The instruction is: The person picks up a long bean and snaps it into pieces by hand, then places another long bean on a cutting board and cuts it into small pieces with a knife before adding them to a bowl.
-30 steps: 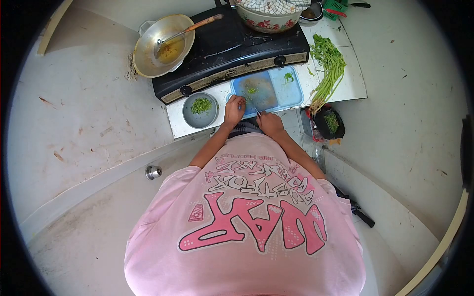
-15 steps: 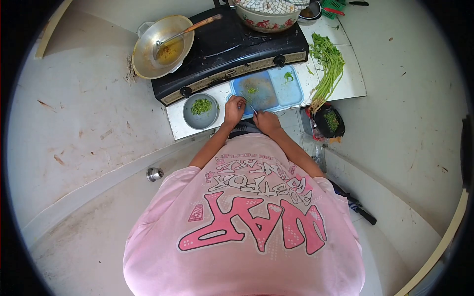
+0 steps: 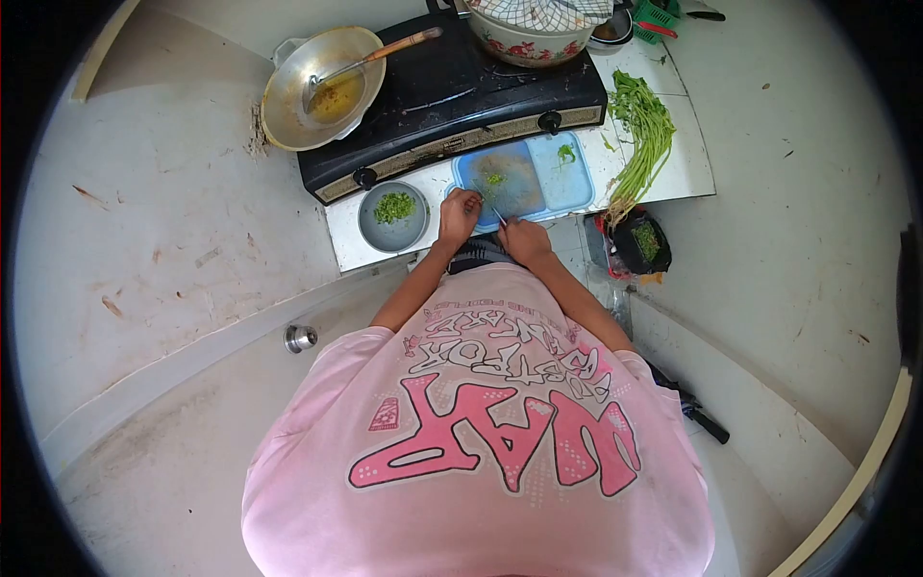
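My right hand [image 3: 526, 241] is closed around the handle of a small knife [image 3: 499, 216]. Its thin blade points up and left over a blue plastic board [image 3: 577, 192] with a worn, brownish surface. Just left of the blade, my left hand [image 3: 460, 215] has its fingers curled together at the board's near left edge; whatever they pinch is hidden. A small heap of chopped greens [image 3: 494, 179] lies on the board past my fingers, and a leafy sprig [image 3: 566, 153] rests on its right part. Left of my left hand stands a grey bowl [image 3: 365, 227] containing chopped greens [image 3: 394, 207].
Behind the board is a black gas stove [image 3: 433, 120]. It carries a wok [image 3: 279, 106] with oily liquid and a wooden-handled ladle [image 3: 370, 60], plus a flowered pot [image 3: 529, 48] under a checked cloth. Long-stemmed greens [image 3: 646, 144] lie right, above a black bag [image 3: 635, 252].
The whole view has shifted slightly. Both hands stay at the board in nearly the same pose, and the greens look much the same.
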{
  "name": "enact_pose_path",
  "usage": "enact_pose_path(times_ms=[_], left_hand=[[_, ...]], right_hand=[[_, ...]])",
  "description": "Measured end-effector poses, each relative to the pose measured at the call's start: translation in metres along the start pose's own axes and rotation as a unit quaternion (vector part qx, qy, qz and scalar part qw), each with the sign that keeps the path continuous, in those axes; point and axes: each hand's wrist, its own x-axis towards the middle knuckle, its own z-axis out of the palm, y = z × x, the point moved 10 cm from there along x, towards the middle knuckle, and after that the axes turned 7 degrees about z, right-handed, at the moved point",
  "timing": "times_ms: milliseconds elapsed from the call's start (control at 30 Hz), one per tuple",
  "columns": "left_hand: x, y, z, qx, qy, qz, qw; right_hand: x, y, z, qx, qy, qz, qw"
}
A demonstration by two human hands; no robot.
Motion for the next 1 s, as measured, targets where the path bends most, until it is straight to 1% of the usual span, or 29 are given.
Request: enact_pose_path(times_ms=[100,400,633,733,833,933,1000], left_hand=[[0.000,0.001,0.000,0.005,0.002,-0.005,1.000],[0.000,0.001,-0.001,0.011,0.003,0.000,1.000],[0.000,0.000,0.000,0.011,0.001,0.001,1.000],[0.000,0.001,-0.001,-0.003,0.003,-0.003,1.000],[0.000,-0.003,-0.003,-0.008,0.006,-0.026,1.000],[0.000,0.003,-0.004,0.003,0.005,0.002,1.000],[-0.001,0.001,-0.001,0.005,-0.004,0.004,1.000]], right_hand=[[-0.003,0.004,0.002,0.004,-0.009,-0.001,1.000],[-0.011,0.000,0.005,-0.010,0.011,-0.021,1.000],[0.000,-0.009,0.002,0.023,0.002,0.000,1.000],[0.000,-0.009,0.002,0.028,0.005,0.002,1.000],[-0.006,-0.003,0.007,0.026,-0.003,-0.005,1.000],[-0.005,-0.002,0.009,0.011,-0.009,-0.002,1.000],[0.003,-0.007,0.008,0.014,-0.011,0.002,1.000]])
